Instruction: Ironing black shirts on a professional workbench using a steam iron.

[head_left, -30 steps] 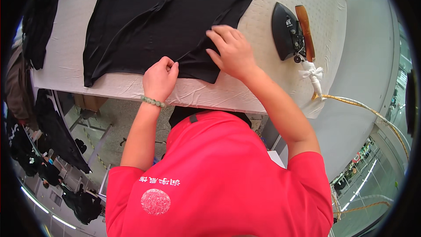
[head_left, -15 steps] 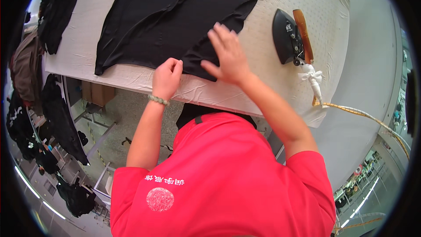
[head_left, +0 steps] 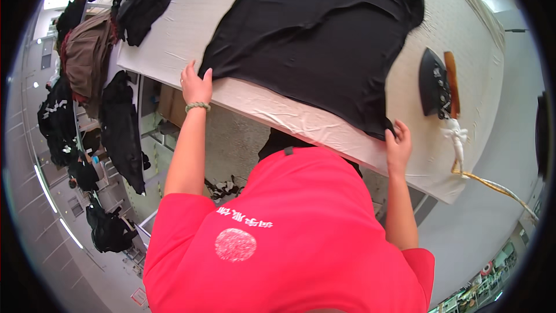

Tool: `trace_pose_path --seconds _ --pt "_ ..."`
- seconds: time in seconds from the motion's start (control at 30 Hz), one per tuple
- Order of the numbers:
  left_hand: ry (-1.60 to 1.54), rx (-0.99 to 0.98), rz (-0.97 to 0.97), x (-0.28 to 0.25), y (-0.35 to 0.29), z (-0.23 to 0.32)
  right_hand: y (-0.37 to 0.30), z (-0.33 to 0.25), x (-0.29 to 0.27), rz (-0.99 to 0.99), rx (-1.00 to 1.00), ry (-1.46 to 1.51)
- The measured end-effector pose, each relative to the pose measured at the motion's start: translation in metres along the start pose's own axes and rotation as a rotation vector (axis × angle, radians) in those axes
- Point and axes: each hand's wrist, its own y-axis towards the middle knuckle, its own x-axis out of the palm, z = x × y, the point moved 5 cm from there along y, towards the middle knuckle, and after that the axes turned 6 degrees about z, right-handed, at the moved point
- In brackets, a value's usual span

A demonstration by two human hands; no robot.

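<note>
A black garment (head_left: 313,35) of thin, smooth cloth lies spread over the pale padded ironing table, a few soft creases running across it. At its near left corner is my left hand (head_left: 197,86), the cloth's edge caught between thumb and fingers. My right hand (head_left: 398,148) pinches the near right corner at the table's front edge, fingers bent round the cloth. To the right of the garment, a dark iron (head_left: 433,84) with a wooden handle rests on the table, white cloth tied round its cord end. The garment's far end runs out of view.
The ironing table's (head_left: 272,101) cover is wrinkled along the front edge. A cord (head_left: 492,184) trails from the iron over the right edge. More black clothing (head_left: 152,0) lies at the table's far left. Brown and black garments (head_left: 90,61) hang on racks at left.
My hands have moved apart from the middle of the near edge to its two corners. The garment's hem is now stretched out wider and straighter. The view has shifted left.
</note>
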Motion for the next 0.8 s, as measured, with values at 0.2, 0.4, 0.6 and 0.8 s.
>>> trace_pose_path --seconds 0.2,0.4,0.6,0.8 --pt "-0.049 -0.270 -0.676 0.040 0.037 -0.099 0.002 -0.025 -0.008 -0.071 0.106 -0.341" --pt "-0.685 -0.467 -1.023 0.029 0.021 -0.082 -0.037 -0.016 -0.076 0.552 -0.128 -0.791" --pt "-1.205 -0.845 -1.172 -0.010 0.008 0.007 -0.102 -0.091 0.197 -0.068 0.231 -0.380" --pt "-1.281 -0.747 -1.350 -0.024 -0.019 0.054 -0.168 -0.100 0.354 -0.571 0.539 0.475"
